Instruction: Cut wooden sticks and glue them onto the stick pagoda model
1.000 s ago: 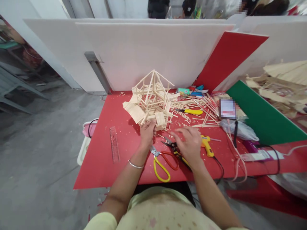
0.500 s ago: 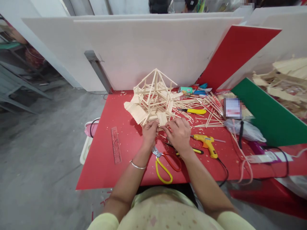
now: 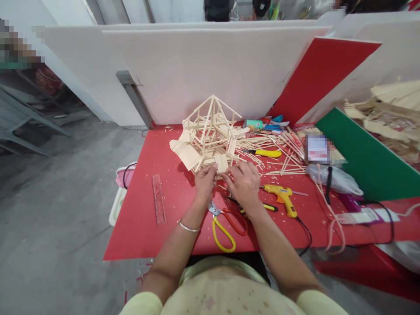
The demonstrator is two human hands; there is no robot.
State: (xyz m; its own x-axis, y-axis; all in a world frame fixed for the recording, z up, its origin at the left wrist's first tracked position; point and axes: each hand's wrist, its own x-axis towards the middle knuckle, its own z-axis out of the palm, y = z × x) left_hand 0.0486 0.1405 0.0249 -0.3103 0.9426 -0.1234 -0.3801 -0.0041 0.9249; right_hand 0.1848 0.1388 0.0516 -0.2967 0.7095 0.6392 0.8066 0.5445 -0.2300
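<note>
A small building model of thin pale wooden sticks, with a peaked open frame and slatted panels, stands on the red table. At its near edge my left hand is closed, thumb and fingers pinched together. My right hand pinches too, just to the right. Between the fingertips a short wooden stick partly shows, close against the front slatted panel. Whether it touches the model I cannot tell. Scissors with one yellow and one red handle lie below my hands.
A yellow glue gun, a yellow-handled knife and a yellow-and-black cutter lie to the right. Loose sticks are scattered behind them. At left is a clear ruler. White boards stand behind; a green board leans at right.
Both hands keep almost the same pinch at the model's near edge. The view has shifted very slightly; nothing is visibly taken up or let go.
</note>
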